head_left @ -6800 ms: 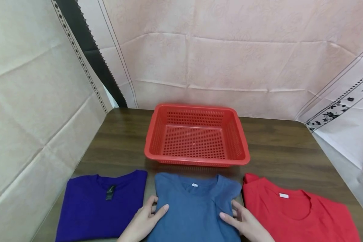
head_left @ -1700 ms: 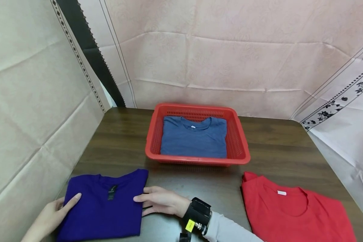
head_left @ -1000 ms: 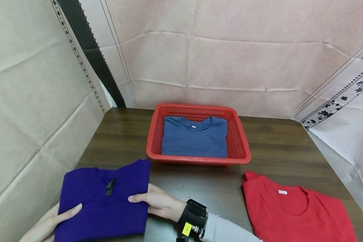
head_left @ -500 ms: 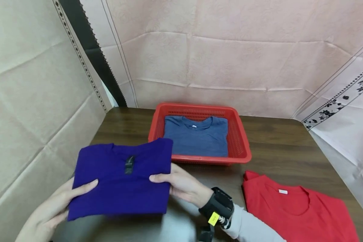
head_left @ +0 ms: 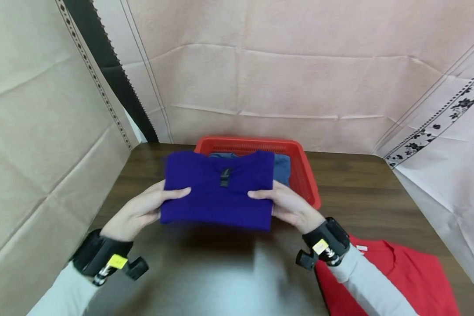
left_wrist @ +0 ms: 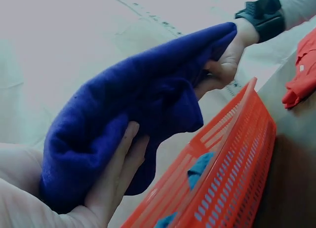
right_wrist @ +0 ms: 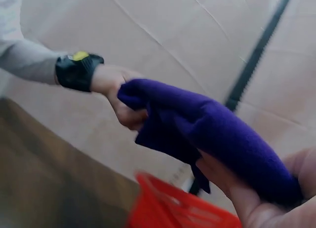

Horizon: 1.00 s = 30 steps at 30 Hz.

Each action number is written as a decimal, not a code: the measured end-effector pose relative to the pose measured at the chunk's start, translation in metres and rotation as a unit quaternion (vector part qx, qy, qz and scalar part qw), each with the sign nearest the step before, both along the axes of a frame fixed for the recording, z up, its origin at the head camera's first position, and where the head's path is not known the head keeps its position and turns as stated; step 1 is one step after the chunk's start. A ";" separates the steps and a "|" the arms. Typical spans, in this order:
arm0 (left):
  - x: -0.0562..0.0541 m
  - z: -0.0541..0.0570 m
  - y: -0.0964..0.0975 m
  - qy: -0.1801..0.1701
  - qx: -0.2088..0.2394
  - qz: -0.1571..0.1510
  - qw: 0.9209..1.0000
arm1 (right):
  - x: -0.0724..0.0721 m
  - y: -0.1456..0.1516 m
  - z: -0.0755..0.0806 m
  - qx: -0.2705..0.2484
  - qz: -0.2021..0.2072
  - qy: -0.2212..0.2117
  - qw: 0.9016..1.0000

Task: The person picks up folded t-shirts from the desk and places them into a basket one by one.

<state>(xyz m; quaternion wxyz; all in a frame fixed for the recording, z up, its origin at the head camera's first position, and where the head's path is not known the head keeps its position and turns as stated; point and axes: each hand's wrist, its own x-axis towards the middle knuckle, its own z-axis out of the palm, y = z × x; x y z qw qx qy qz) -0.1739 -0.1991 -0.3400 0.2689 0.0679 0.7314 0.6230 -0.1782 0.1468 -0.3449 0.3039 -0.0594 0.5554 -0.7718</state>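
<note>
A folded purple-blue T-shirt with a dark neck label hangs in the air before the red basket, covering much of it in the head view. My left hand grips its left edge, thumb on top and fingers beneath. On the opposite edge my right hand holds it the same way. The left wrist view shows fingers under the cloth's sagging underside. Behind the purple one, a folded blue T-shirt lies in the basket, mostly hidden.
A folded red T-shirt lies at the right of the dark wooden table, partly behind my right forearm. Pale cloth sheets hang along the back and both sides. Each wrist wears a black strap with a small camera.
The blue T-shirt went from the table into the basket. Both hands then took hold of the purple T-shirt at the left, lifted it and carried it right and forward to the basket.
</note>
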 end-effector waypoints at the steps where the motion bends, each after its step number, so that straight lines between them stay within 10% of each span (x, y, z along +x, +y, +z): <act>1: -0.006 -0.001 0.008 -0.004 0.035 -0.005 0.999 | -0.004 0.006 0.000 0.009 -0.006 0.001 1.000; 3: -0.021 0.004 0.027 -0.094 0.097 0.040 0.990 | -0.014 0.018 0.000 0.023 -0.018 -0.002 1.000; 15: -0.094 -0.018 0.108 -0.209 0.191 0.102 0.954 | -0.074 0.063 -0.024 0.107 -0.126 -0.006 0.986; 25: -0.116 -0.048 0.129 -0.233 0.159 0.086 0.956 | -0.084 0.074 -0.044 0.152 -0.106 0.004 0.983; 30: -0.113 -0.045 0.126 -0.147 0.100 0.074 0.981 | -0.084 0.073 -0.047 0.258 -0.123 0.081 0.955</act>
